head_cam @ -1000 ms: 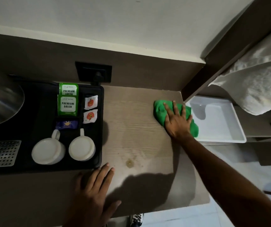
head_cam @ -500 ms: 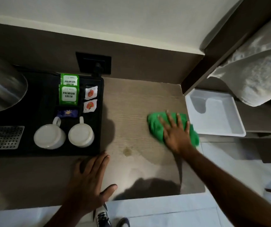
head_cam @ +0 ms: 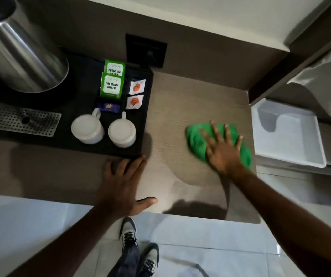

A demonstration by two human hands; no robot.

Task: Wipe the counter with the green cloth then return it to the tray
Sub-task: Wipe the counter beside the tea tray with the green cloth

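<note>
- I see my right hand (head_cam: 223, 154), fingers spread flat on the green cloth (head_cam: 195, 139), has swept it nearer across the counter (head_cam: 180, 100); wiping continues.
- Left hand (head_cam: 120, 186) stays splayed, bracing; the white tray (head_cam: 320, 154) waits empty.

Colours: bright green cloth (head_cam: 196, 139) on grey-brown wood-grain counter (head_cam: 180, 108).
Tray (head_cam: 292, 156) at right plain white; black tray (head_cam: 40, 140) at left holds two white mugs (head_cam: 87, 130), green-and-white sachets (head_cam: 112, 85) lettered PREMIUM GREEN, white sachets (head_cam: 135, 94) with red-orange logos, a dark blue packet (head_cam: 108, 107) with a pale starburst. Kettle (head_cam: 24, 56) brushed silver, drip grille (head_cam: 23, 121) silver with punched holes. Socket plate (head_cam: 145, 49) black, shoes (head_cam: 128, 230) grey-white with black laces.
</note>
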